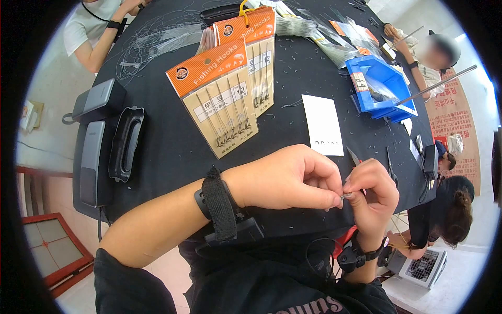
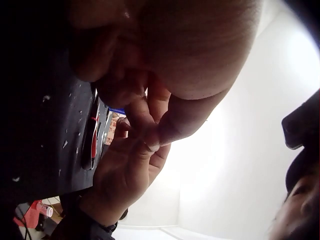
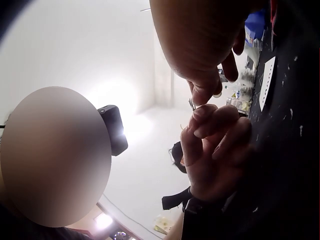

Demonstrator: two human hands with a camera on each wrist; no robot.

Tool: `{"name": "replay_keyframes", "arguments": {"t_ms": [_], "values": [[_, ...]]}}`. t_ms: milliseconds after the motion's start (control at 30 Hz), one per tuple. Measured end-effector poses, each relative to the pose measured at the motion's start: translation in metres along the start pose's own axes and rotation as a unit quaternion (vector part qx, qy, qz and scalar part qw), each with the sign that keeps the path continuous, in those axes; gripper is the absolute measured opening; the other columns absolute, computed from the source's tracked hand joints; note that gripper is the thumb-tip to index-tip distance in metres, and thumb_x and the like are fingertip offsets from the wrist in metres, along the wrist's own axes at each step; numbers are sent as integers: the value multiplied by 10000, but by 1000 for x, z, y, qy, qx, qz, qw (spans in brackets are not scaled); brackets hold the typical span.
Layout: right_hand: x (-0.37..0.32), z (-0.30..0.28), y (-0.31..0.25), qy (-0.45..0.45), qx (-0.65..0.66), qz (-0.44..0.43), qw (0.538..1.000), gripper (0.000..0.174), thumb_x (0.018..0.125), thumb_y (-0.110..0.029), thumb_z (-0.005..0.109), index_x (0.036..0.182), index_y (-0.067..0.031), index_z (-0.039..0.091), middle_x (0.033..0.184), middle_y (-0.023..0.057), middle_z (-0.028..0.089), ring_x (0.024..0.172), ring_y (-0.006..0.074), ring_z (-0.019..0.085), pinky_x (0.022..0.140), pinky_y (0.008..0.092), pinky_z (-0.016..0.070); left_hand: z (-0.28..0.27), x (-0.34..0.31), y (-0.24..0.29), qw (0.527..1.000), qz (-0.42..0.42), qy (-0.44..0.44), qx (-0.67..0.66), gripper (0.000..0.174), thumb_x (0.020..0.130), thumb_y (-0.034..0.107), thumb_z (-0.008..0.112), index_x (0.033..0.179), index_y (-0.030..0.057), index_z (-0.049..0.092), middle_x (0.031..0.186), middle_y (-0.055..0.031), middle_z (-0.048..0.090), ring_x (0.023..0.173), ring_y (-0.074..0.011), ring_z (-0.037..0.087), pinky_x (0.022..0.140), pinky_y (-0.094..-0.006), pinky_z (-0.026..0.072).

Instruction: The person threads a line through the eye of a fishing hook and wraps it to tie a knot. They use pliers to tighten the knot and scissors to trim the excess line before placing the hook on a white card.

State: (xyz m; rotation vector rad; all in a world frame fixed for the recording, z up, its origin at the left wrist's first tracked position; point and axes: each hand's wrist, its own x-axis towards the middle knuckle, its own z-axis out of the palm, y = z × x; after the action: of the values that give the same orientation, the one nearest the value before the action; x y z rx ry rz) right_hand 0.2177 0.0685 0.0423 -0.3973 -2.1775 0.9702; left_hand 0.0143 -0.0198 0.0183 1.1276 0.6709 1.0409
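Note:
In front of the chest, both hands meet at the fingertips. The left hand (image 1: 293,180) pinches with thumb and forefinger at a tiny silvery fishing hook (image 1: 345,196); the right hand (image 1: 374,193) pinches the same spot from the other side. From the right wrist view, thin metal tips of the hook (image 3: 192,104) poke out between the fingertips, while most of it is hidden. Just beyond the hands lies a white card (image 1: 321,120) with a row of several small dark hooks (image 1: 328,142) along its near edge.
Orange-topped fishing hook packets (image 1: 212,99) stand left of the card. A blue bin (image 1: 374,73) sits at the back right. Beside the right hand lie a red-and-grey pointed tool (image 1: 353,157) and black scissors (image 1: 392,170). Black cases (image 1: 94,162) line the left edge. Other people sit around the table.

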Motion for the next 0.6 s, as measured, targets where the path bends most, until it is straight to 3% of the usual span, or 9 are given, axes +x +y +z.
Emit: {"name": "replay_keyframes", "arguments": {"t_ms": [600], "values": [[-6,5,0,41,17,18,999,168,752,-100,823,789,-20,680,755,65,661,709,179,613,649,285,448,0,2,-5,1000,9,19,-17,135,959,158,669,963,24,682,858,21,654,802,-25,574,728,-196,454]]}}
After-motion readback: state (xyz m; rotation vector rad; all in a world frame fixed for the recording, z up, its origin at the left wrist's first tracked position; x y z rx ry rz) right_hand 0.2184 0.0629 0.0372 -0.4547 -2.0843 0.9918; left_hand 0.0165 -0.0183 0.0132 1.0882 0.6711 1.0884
